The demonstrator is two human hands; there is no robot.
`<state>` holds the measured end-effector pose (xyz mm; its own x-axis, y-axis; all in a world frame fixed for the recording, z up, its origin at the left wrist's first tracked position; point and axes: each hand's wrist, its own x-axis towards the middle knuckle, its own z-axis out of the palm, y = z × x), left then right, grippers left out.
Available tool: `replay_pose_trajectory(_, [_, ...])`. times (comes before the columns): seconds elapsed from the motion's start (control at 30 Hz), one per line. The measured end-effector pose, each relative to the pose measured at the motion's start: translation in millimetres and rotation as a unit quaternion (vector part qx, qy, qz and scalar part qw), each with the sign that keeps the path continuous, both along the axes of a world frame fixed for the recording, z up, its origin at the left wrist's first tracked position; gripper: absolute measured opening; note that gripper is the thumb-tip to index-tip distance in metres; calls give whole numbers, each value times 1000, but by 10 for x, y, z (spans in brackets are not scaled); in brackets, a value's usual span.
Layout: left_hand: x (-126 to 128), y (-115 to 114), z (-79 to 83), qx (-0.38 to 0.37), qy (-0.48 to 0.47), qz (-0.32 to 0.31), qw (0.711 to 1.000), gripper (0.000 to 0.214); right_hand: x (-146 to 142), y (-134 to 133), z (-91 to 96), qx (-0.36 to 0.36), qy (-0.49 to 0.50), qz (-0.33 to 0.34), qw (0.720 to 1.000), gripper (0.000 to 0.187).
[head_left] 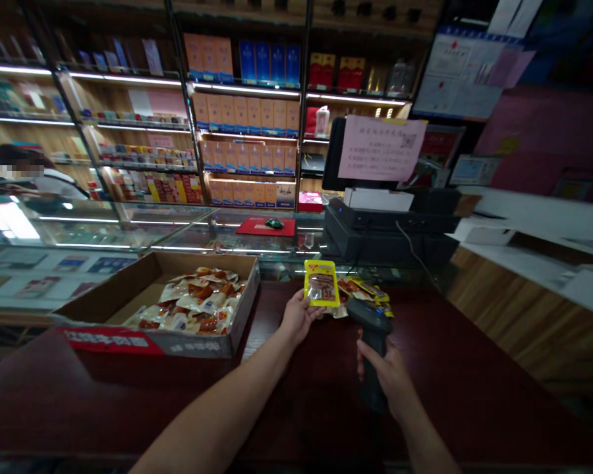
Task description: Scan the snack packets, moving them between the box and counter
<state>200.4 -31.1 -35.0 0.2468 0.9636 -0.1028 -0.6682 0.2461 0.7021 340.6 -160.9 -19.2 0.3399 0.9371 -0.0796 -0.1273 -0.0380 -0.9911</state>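
Note:
My left hand [299, 319] is closed on the lower left edge of a yellow-edged snack packet [321, 284], held up over the dark red counter with its clear window showing brown contents. In my right hand [388, 372] is a black handheld barcode scanner [370, 319], gripped by its handle, its head just right of the packet and a little lower. Behind the scanner lies a small pile of snack packets [375, 289], yellow and clear, partly hidden. To the left stands an open cardboard box [197, 345] with several clear packets of brown food [197, 303] inside.
A glass display counter [178, 230] runs behind, with a red mouse pad [247, 226] and a mouse [274, 224]. A monitor with a pink notice [380, 148] stands on a black cash drawer [390, 227]. Lit shelves hold boxes [247, 115]. A person [44, 174] is at the far left.

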Motion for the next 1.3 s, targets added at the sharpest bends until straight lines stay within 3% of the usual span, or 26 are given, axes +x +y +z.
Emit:
replay_pose_trajectory(0.23, [650,173,231,-47,-31,-107,993,19,237,-149,56,-2,10,-43,999,52])
replay_pose_trajectory(0.47, [651,177,208,-36,-21,-111,993,13,256,-171,37,2,-3,-32,999,48])
replay_pose_trajectory(0.6, [451,163,139,-42,-17,-86,995,7,169,-124,7,1,1,-15,1000,48])
replay_pose_trajectory(0.73, [92,98,115,-21,-1,-58,998,5,-4,-31,-54,5,-3,23,1000,47])
replay_pose_trajectory(0.9, [-574,-9,268,52,82,19,995,11,-341,111,-128,-4,-7,86,996,48])
replay_pose_trajectory(1.0, [-1104,28,411,112,182,94,972,11,-546,172,-161,-1,-2,110,994,47])
replay_pose_trajectory(1.07, [-1488,91,484,134,318,170,923,10,-654,201,-180,-1,-2,119,993,46])
replay_pose_trajectory(1.1, [-1673,122,506,128,425,210,871,10,-697,213,-188,-2,-3,124,992,46])
replay_pose_trajectory(1.17, [-1989,166,511,103,636,258,720,12,-764,233,-199,-8,-4,132,991,47])
replay_pose_trajectory(1.23, [-2197,182,466,58,770,235,590,20,-813,244,-201,-13,-5,138,990,47])
replay_pose_trajectory(1.3, [-2287,182,389,23,829,178,530,26,-850,247,-193,-19,-6,140,990,47])
